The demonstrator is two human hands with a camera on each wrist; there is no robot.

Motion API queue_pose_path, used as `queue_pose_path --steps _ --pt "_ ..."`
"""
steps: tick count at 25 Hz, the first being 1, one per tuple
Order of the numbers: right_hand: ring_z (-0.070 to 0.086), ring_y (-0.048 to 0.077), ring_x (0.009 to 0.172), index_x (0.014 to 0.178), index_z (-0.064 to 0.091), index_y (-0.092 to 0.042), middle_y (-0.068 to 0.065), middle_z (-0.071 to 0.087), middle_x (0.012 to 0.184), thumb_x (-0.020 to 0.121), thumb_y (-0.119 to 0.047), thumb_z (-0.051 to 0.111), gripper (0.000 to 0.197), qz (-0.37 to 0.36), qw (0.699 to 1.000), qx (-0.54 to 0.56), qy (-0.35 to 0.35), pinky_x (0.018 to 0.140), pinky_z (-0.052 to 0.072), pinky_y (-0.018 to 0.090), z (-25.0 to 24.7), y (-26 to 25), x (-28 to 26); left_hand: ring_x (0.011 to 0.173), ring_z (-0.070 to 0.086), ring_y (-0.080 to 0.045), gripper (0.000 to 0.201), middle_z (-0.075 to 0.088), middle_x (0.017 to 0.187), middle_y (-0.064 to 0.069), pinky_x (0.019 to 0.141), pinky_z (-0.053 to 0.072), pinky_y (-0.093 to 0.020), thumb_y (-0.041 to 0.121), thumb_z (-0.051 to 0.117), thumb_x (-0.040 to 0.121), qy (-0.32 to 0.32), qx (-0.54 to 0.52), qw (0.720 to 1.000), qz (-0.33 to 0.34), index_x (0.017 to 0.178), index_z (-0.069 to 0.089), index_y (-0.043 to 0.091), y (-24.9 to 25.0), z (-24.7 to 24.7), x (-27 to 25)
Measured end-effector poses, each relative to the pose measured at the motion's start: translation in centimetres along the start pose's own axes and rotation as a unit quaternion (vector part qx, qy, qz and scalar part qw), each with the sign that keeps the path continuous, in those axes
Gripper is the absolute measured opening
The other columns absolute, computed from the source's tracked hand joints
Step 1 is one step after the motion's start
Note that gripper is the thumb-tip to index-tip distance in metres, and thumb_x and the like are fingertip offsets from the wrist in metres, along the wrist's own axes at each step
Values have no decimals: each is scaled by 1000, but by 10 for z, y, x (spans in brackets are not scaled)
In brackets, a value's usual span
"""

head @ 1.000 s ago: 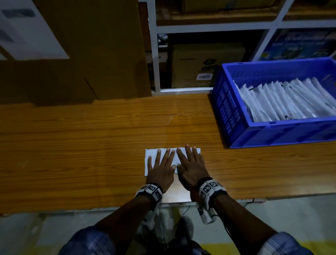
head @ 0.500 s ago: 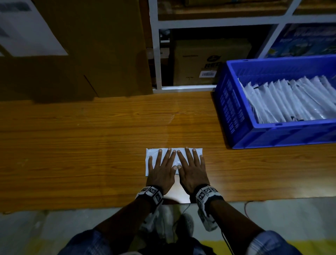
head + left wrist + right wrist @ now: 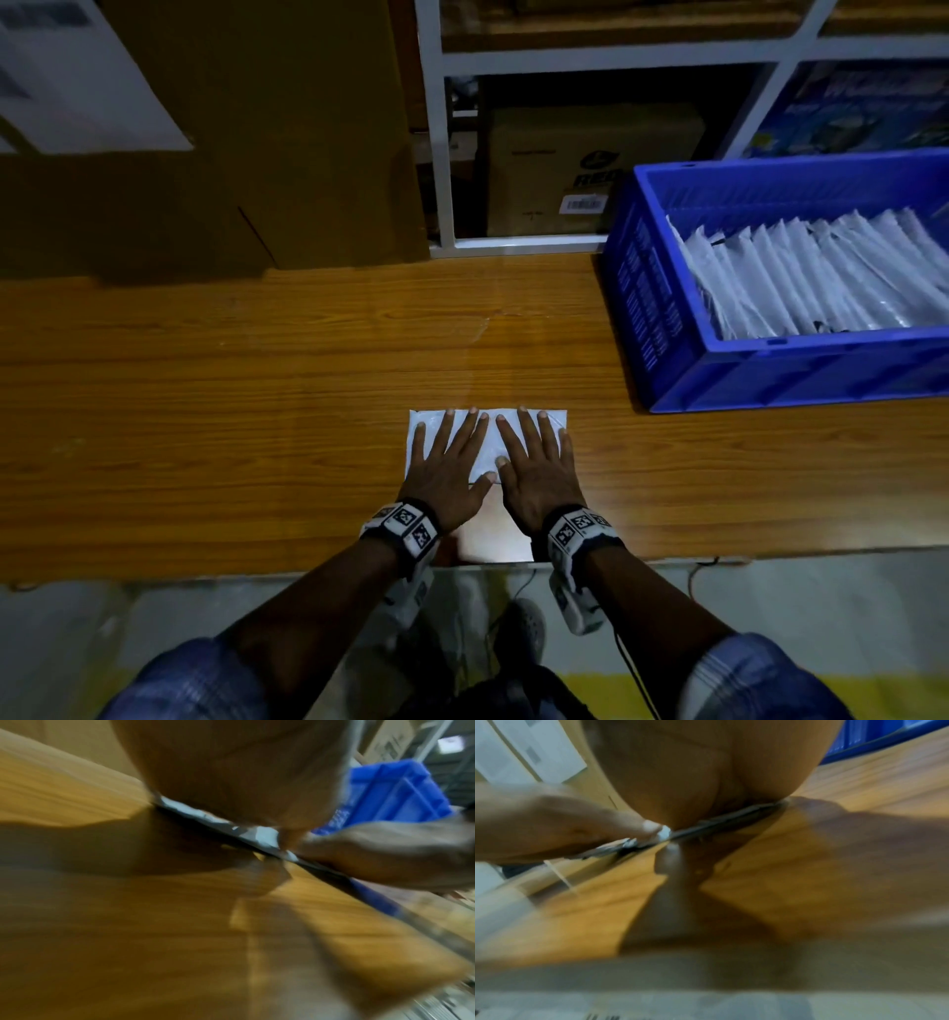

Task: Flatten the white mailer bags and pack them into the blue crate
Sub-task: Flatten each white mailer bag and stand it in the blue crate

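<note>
A white mailer bag lies flat on the wooden table near its front edge. My left hand presses on its left half with straight, spread fingers. Beside it, my right hand presses on the right half the same way, thumbs almost touching. The blue crate stands at the right and holds several white mailer bags leaning in a row. Both wrist views are blurred: each shows a palm over the bag's thin edge on the table.
A large cardboard box stands at the back left of the table. Behind the table is a white shelf frame holding a carton. The floor shows below the table's front edge.
Both hands stay flat on the bag; the fingers have slid slightly forward and spread toward its far edge. The bag has not moved.
</note>
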State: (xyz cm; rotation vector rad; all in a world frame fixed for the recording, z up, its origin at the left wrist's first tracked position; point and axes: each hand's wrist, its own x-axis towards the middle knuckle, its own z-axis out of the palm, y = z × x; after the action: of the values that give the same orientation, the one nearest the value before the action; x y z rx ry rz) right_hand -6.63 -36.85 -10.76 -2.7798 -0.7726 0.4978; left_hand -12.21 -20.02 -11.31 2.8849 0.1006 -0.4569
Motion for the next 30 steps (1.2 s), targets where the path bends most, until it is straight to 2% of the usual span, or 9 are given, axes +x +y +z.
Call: queue_pose_path --steps 3,5,9,12,14,18,22,26,30 --pt "-28 18 146 153 -16 -40 -8 -29 159 101 -47 8 57 -3 1000 13 0 118 -18 45 0 1 -1 153 -16 -19 87 -18 163 11 118 -17 -57 70 22 92 -5 56 998 33 158 -13 26 -12 -7 -5" --pt "-28 18 147 152 -16 -41 -10 -31 157 101 -51 8 58 -9 1000 23 -3 117 -19 45 -2 1 -1 155 -4 -21 80 -8 166 6 117 -17 -60 65 16 97 -9 111 993 39 159 -6 22 -12 -16 -6" --pt "-36 15 142 150 -17 -47 -18 -34 153 92 -73 17 73 -7 997 67 -41 116 -22 44 -11 -1 -2 154 7 -20 67 5 168 1 117 -17 -56 51 24 106 -11 147 987 62 160 2 19 -4 -39 -2" --pt "-22 26 148 151 -17 -45 -12 -25 160 86 -52 43 88 -33 998 17 -54 119 -13 50 -18 1 0 154 9 -21 57 8 167 1 119 -13 -55 43 33 107 -41 170 981 88 159 18 25 0 -62 -1" --pt "-5 30 151 152 -14 -44 -8 -10 164 90 -38 50 89 -36 998 -18 -48 120 -1 52 -27 2 3 153 11 -20 54 13 167 0 119 -11 -53 43 35 107 -48 169 980 97 157 26 25 3 -76 2" --pt "9 30 150 154 -8 -41 -2 5 165 89 -27 64 97 -51 994 -69 -63 118 7 52 -53 0 21 154 8 -19 71 10 167 1 123 -6 -50 55 33 103 -66 108 990 58 160 6 24 1 -93 6" --pt "12 32 150 156 0 -36 4 9 165 99 -20 49 77 -82 989 -121 -21 120 10 51 -86 -10 24 153 15 -20 73 13 167 1 123 7 -45 32 47 102 -21 40 999 10 160 3 26 2 -96 8" --pt "12 33 150 156 -4 -36 6 7 165 99 -8 43 79 -82 984 -155 6 121 12 50 -122 -23 22 151 21 -19 77 21 165 3 122 12 -42 19 55 96 60 -18 998 13 159 13 29 6 -115 13" --pt "13 33 150 156 -5 -35 7 7 165 103 -18 36 69 -74 976 -199 44 121 13 49 -166 -35 21 151 20 -18 76 23 164 5 124 12 -43 9 53 95 131 -39 989 47 159 18 29 10 -152 17"
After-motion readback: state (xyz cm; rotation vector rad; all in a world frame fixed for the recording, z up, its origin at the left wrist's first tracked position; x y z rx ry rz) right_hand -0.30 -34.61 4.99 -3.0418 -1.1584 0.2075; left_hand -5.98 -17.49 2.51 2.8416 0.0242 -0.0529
